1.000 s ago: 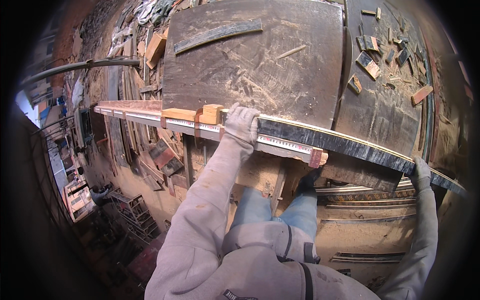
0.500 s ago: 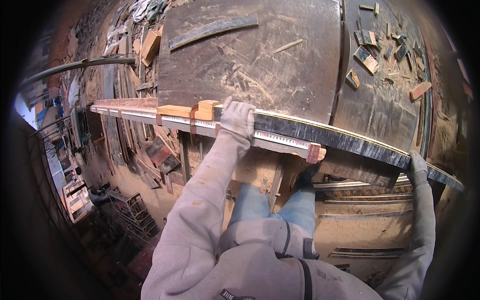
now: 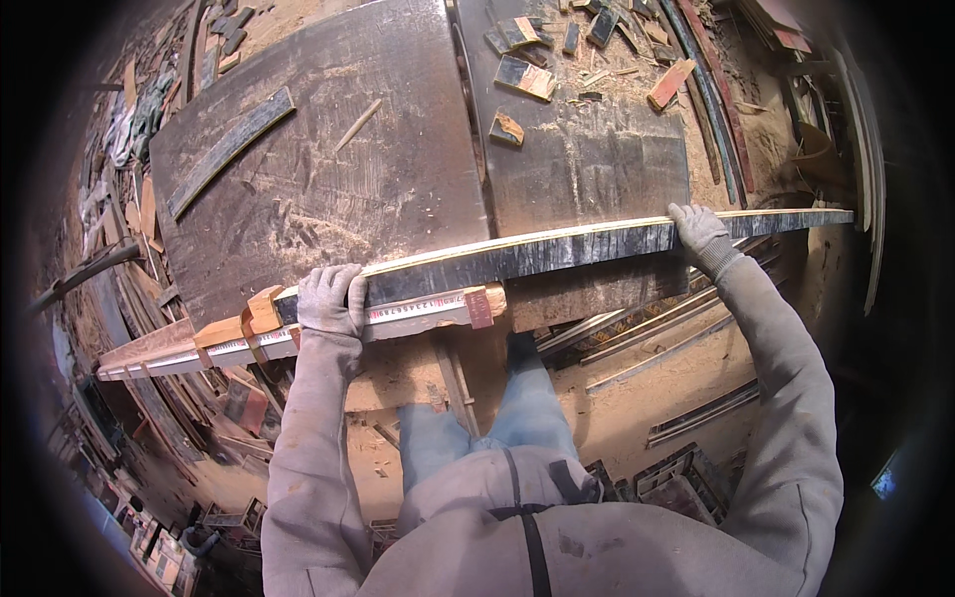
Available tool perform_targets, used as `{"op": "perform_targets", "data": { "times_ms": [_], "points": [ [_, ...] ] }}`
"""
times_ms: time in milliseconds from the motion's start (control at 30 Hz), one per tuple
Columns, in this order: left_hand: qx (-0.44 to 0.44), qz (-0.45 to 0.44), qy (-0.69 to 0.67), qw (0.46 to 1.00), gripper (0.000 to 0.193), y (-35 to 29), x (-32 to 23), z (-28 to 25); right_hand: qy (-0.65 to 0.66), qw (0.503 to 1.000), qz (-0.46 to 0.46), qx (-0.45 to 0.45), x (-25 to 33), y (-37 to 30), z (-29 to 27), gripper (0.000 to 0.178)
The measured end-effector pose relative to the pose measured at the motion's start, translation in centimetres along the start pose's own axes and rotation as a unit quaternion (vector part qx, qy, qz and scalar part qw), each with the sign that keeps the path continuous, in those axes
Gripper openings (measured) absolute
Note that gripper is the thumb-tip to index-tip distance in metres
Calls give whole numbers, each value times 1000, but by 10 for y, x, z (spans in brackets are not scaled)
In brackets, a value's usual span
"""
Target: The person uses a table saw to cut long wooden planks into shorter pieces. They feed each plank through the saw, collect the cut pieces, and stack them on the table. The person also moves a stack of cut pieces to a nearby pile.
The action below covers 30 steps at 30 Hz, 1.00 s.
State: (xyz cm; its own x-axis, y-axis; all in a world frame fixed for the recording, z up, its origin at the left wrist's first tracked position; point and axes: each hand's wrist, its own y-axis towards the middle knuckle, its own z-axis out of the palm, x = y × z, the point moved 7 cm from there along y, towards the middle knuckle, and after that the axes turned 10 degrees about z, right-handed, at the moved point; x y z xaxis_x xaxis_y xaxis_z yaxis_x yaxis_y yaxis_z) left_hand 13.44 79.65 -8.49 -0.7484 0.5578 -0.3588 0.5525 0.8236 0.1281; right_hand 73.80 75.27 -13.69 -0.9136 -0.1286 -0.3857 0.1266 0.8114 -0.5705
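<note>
Left hand [image 3: 333, 301] and right hand [image 3: 701, 239], both gloved, appear farther left than before, as the head view has turned rightward. In this view, the left fingers are bent closely over the dark strip [image 3: 537, 256], beside the wooden block [image 3: 265, 309]. The right hand also clasps it, by the surface's [image 3: 398, 169] right edge. The strip lies along the near edge, reaching past the right one.

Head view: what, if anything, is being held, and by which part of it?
A long black-faced strip: the left hand grips it near its left end, the right hand farther along, short of its right end.
</note>
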Motion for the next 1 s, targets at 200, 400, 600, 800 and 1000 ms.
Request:
{"op": "perform_targets", "data": {
  "times_ms": [200, 400, 600, 800, 1000],
  "points": [
    [0, 0, 12, 1000, 15, -4, 10, 8, 42, 997, -62, 22, 65, -1, -28, 37],
    [-19, 19, 16, 1000, 14, -3, 4, 9, 45, 996, -49, 64, 66, -8, -46, 44],
    [-15, 2, 25, 1000, 16, 29, 26, 9, 40, 998, -20, 42, 61, 28, -68, 53],
    [-19, 4, 35, 999, 16, 86, 63, 3, 51, 998, -14, 40, 48, 78, -108, 51],
    [-21, 11, 27, 999, 15, 98, 63, -3, 66, 997, 11, 38, 45, 80, -114, 51]
  ]
}}
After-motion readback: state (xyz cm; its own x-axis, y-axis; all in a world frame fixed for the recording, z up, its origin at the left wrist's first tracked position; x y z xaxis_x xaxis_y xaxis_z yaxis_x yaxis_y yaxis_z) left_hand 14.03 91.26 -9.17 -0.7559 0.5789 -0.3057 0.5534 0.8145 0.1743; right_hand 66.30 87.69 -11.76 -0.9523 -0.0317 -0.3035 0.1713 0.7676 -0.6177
